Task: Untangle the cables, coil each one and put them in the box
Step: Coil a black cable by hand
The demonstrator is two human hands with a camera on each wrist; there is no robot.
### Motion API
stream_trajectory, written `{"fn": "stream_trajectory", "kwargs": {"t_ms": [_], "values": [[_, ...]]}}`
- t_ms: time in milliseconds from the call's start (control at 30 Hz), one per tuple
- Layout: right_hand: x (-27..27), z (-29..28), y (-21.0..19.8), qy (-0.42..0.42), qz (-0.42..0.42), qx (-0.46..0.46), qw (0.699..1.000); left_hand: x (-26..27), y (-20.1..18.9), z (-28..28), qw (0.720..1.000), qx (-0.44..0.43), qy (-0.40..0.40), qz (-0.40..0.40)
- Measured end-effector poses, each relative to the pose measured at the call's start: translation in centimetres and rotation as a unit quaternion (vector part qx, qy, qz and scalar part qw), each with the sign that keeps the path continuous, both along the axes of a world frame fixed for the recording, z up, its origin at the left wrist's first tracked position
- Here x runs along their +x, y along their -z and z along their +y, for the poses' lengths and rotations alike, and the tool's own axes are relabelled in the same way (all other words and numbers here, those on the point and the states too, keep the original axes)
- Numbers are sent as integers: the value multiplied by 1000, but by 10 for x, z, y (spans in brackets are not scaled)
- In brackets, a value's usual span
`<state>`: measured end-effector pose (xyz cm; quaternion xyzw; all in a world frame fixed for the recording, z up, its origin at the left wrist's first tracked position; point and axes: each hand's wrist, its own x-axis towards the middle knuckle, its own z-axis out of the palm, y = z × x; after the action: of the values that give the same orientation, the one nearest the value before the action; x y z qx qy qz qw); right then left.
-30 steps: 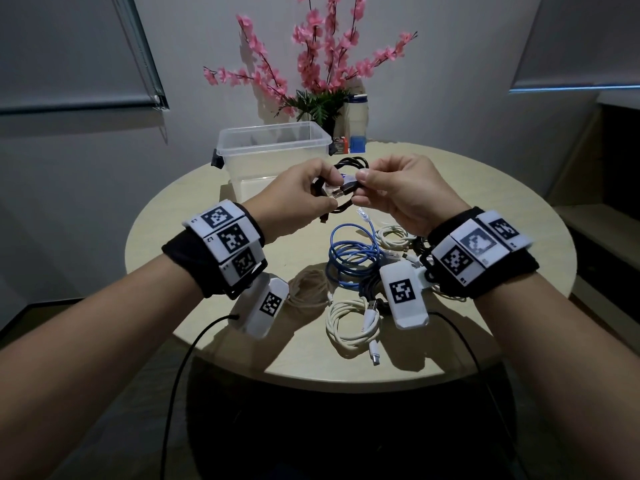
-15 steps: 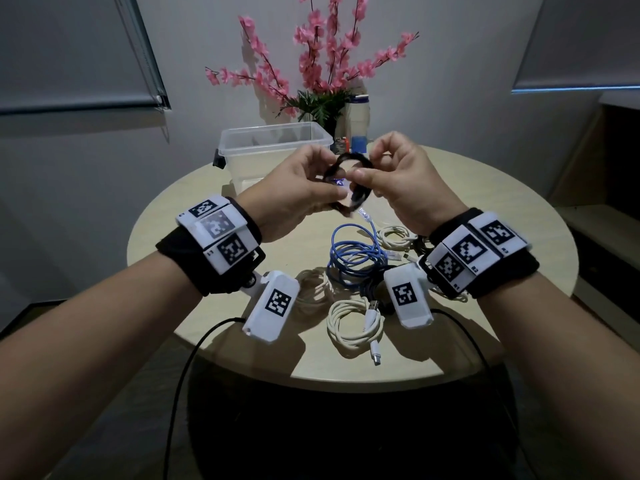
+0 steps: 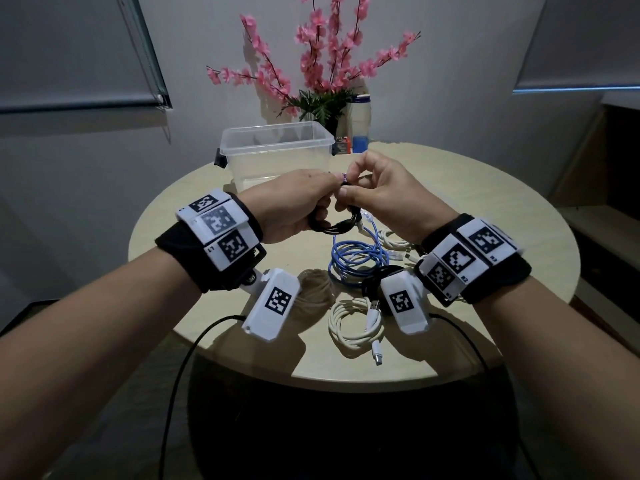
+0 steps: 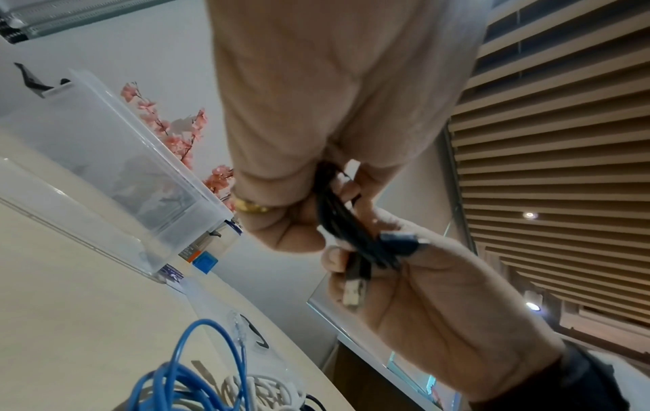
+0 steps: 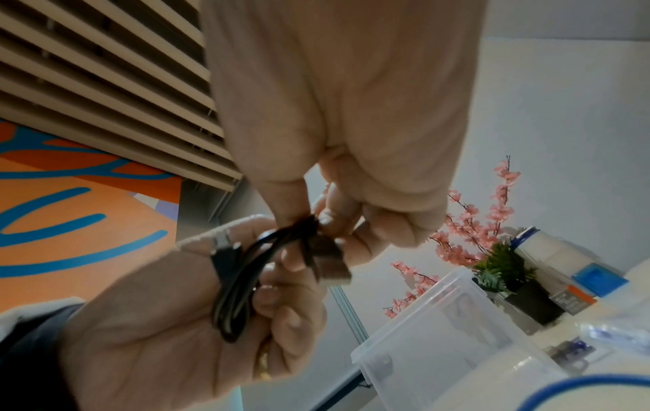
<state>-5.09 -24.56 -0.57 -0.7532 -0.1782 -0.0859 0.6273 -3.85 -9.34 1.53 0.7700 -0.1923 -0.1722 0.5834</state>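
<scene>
your left hand (image 3: 294,202) and right hand (image 3: 384,199) both pinch the coiled black cable (image 3: 332,225) above the round table (image 3: 502,209); clear box (image 3: 277,150) behind, blue cable (image 3: 356,258) and white cable (image 3: 353,323) below, flowers (image 3: 311,60) beyond.

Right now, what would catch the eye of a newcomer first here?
Both hands, left hand and right hand, hold a coiled black cable above the round table. Behind them stands a clear plastic box, with pink flowers farther back.
</scene>
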Motion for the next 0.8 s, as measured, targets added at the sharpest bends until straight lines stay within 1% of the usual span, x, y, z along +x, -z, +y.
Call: {"fn": "stream_trajectory", "kwargs": {"t_ms": [67, 133, 233, 333, 433, 533, 600, 667, 700, 733, 767, 800], "values": [[-1, -2, -1, -1, 8, -10, 1000, -2, 0, -2, 999, -28, -7, -23], [-3, -5, -3, -15, 31, -21, 999, -3, -1, -4, 997, -55, -31, -38], [-5, -9, -7, -37, 60, 14, 997, 0, 3, -2, 995, -70, -45, -51], [-5, -11, -9, 13, 77, 25, 997, 3, 8, 2, 998, -55, -33, -27], [-4, -14, -5, 54, 108, 4, 993, 4, 10, 7, 998, -45, -32, -7], [-2, -13, 1, 66, 143, -6, 988, 7, 15, 13, 999, -9, -14, -35], [-1, -12, 5, 52, 168, -14, 984, 8, 19, 17, 999, 18, -9, -33], [-1, -14, 9, 37, 186, -67, 980, 13, 24, 21, 999, 34, -21, -17], [0, -17, 11, 34, 184, -119, 975, 15, 26, 24, 999, 38, -30, -6], [2, -20, 12, 37, 173, -191, 966, 18, 29, 28, 998, 41, -40, 7], [3, -23, 13, 45, 154, -277, 947, 22, 32, 31, 998, 42, -51, 20], [4, -26, 13, 54, 133, -360, 922, 25, 34, 34, 996, 46, -63, 34]]}}
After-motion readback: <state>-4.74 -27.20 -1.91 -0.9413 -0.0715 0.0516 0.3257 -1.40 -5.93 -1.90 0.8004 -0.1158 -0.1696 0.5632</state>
